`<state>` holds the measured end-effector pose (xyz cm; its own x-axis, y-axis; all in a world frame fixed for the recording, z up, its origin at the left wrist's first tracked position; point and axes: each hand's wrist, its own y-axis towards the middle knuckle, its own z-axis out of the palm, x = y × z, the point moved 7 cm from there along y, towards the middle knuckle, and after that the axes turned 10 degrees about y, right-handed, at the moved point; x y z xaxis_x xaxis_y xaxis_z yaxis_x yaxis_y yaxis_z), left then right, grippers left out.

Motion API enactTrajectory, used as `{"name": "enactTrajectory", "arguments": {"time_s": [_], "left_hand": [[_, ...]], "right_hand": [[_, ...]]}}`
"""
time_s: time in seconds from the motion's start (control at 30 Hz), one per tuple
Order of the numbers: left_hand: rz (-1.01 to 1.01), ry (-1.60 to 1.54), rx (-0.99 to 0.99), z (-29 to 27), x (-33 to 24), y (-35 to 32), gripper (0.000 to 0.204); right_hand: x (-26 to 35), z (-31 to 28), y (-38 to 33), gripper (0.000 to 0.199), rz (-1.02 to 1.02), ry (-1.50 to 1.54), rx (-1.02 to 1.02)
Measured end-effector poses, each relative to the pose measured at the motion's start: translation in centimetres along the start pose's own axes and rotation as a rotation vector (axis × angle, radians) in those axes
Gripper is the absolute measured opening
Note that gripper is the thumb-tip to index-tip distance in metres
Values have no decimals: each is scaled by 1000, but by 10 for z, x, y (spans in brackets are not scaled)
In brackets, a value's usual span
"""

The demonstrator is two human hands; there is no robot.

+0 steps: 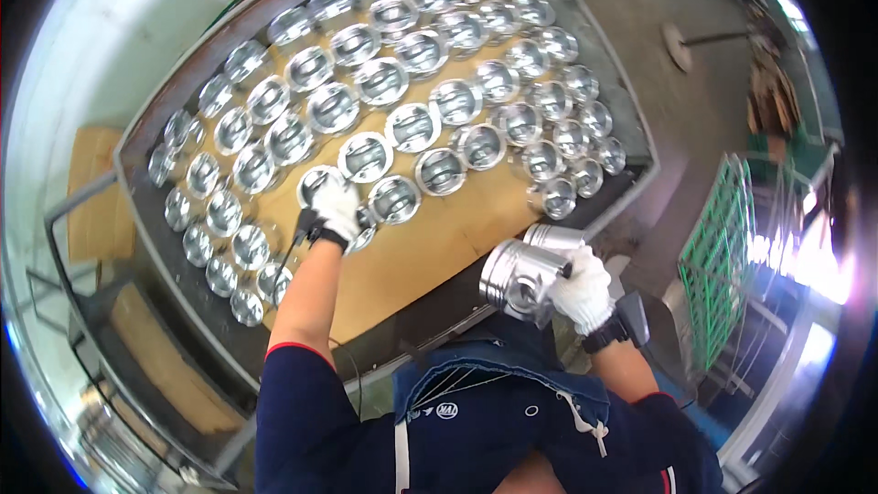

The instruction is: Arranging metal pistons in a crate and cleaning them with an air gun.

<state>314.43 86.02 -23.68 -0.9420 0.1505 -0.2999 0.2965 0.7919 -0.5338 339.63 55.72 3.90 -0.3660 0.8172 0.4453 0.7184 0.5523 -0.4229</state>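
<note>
Many shiny metal pistons stand in curved rows on a cart covered with brown cardboard (pixel 457 242). My left hand (pixel 338 207), in a white knitted glove, closes over the near side of one piston (pixel 316 181) at the front of the rows. Its fingertips are partly hidden against the metal. Beside that wrist, another piston (pixel 364 238) shows only in part. My right hand (pixel 583 293), also gloved, is wrapped round a piston (pixel 512 276) held off the cart's front edge, tilted sideways. A second piston (pixel 555 237) is against it, apparently in the same grip.
A raised metal rim (pixel 599 32) borders the cart. On the left stands a black-railed rack (pixel 78 197) with cardboard. To the right are a green wire grid (pixel 718 261) and a round-based stand (pixel 679 48) on the floor. A thin cable (pixel 357 375) hangs by my left arm.
</note>
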Motion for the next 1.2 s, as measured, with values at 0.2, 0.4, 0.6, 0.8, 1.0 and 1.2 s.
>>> {"name": "enactTrajectory", "arguments": {"time_s": [0.2,0.4,0.6,0.8,1.0,1.2], "left_hand": [[526,1120,240,16,-20,-15,40],[464,951,123,-60,-56,-133,49],[-169,-86,36,-86,-51,-265,44],[32,-899,368,27,-73,-306,35],[716,-223,207,44,-266,-465,32],[669,-665,653,86,-365,-539,41]], "right_hand": [[-64,-60,-68,28,372,73,-138],[-170,-81,-152,31,592,136,-181],[-253,-78,-218,32,594,265,-13],[-332,-97,-299,35,469,359,-60],[-422,-150,-414,32,567,617,-496],[-495,-242,-484,35,394,378,-977]]}}
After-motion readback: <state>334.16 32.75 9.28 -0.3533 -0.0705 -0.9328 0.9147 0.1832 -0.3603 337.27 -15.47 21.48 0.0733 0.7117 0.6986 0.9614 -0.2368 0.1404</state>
